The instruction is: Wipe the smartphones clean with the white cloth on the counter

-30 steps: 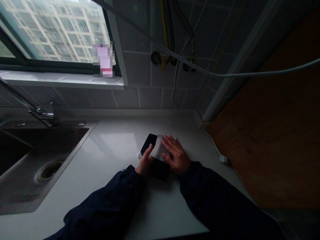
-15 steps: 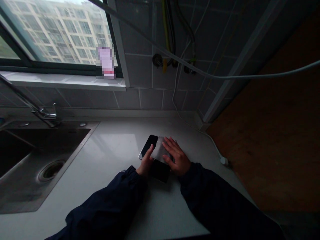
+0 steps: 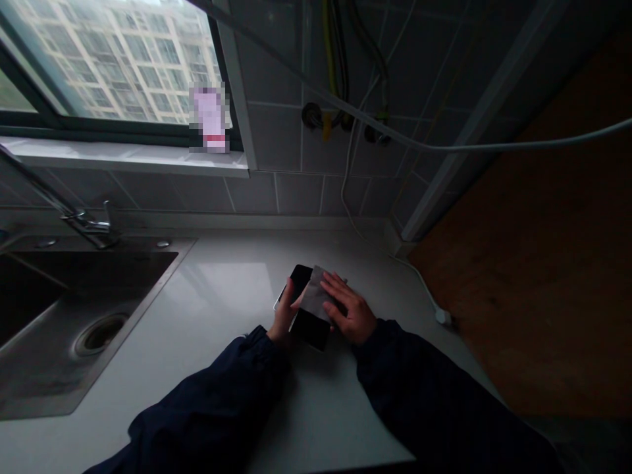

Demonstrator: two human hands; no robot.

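Observation:
A dark flat device that looks like a smartphone (image 3: 310,330) rests tilted in my left hand (image 3: 281,320). The thumb of that hand lies along its left side, and its other fingers are mostly hidden underneath. Across the upper part of the phone is a thin grey cloth (image 3: 313,297). My right hand (image 3: 351,309) presses this cloth onto the phone, its fingers stretched over it and the thumb bent at the near edge. Behind my left thumb, a second black flat device with a pale edge (image 3: 300,273) shows in part on the white counter (image 3: 217,342).
To the left is a steel sink (image 3: 143,316) with a chrome faucet (image 3: 91,227). A white cable (image 3: 419,276) with a plug (image 3: 443,316) lies at the right. Another cable (image 3: 444,147) hangs across the view. A wooden panel (image 3: 543,276) bounds the right side.
The phone in my left hand has shifted slightly up and away, and its lower end shows more clearly. My left thumb has slid a little left. The right hand stays on the cloth.

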